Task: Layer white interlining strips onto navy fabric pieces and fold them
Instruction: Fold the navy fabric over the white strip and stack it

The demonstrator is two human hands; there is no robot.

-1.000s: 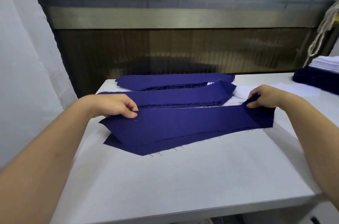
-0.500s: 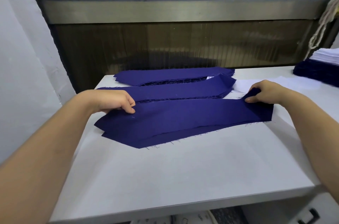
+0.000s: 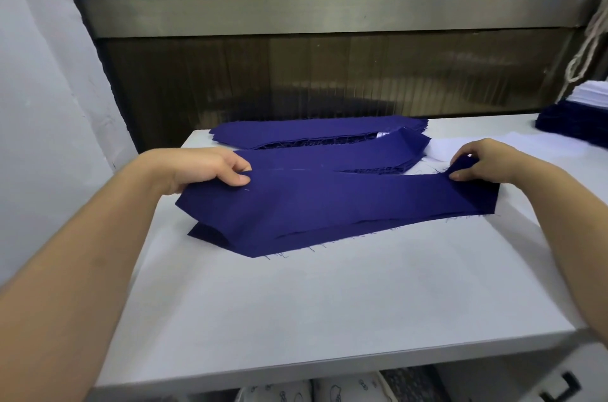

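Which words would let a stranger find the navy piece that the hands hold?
Start at the white table. Of its navy rows, take the nearest piece: left hand and right hand pinch its ends, whereas nobody holds the stacks behind.

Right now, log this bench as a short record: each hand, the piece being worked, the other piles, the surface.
left hand: pinches the left end of the front navy piece
right hand: pinches its right end
front navy piece: two layers show at the near edge, which lies on the table
middle navy stack: flat, just behind
far navy stack: flat, by the back edge
white strip: flat beside the right hand
far-right pile: navy, white sheets on top, cut off by the frame
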